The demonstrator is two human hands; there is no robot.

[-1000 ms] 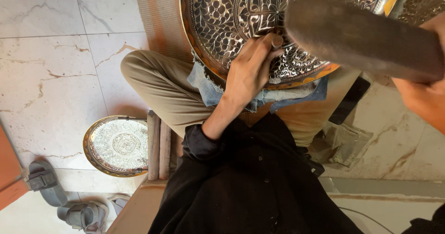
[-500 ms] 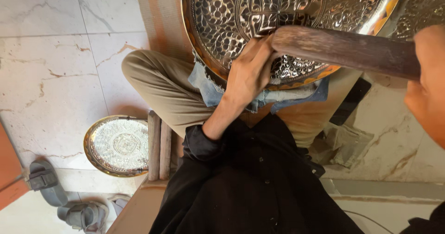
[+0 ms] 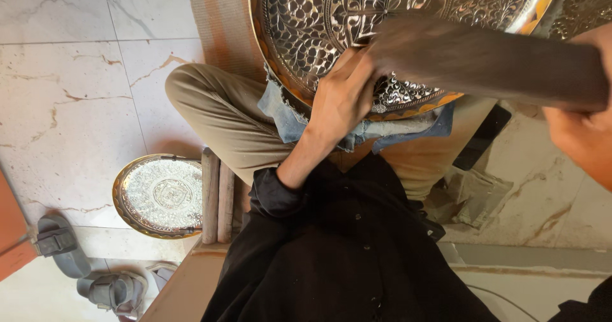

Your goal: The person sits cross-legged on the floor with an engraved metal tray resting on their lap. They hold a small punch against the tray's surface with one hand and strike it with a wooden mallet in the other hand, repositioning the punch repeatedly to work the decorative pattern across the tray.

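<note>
A large engraved metal tray (image 3: pixel 306 16) rests tilted on my lap, cushioned by a blue denim cloth (image 3: pixel 287 115). My left hand (image 3: pixel 341 95) presses on the tray's lower part, fingers curled around a small tool that is mostly hidden. My right hand (image 3: pixel 583 134), close to the camera at the right edge, grips a long dark hammer (image 3: pixel 484 60). The hammer's head is blurred and sits right over my left hand's fingers.
A smaller engraved round tray (image 3: pixel 159 194) leans by my left knee on the marble floor (image 3: pixel 64 105), next to wooden sticks (image 3: pixel 217 194). Grey sandals (image 3: pixel 83 271) lie at the lower left. A dark flat object (image 3: pixel 484 134) lies by my right leg.
The hammer has swung down and to the left, from raised on the right to over my left hand. My left hand and the tray have stayed in place.
</note>
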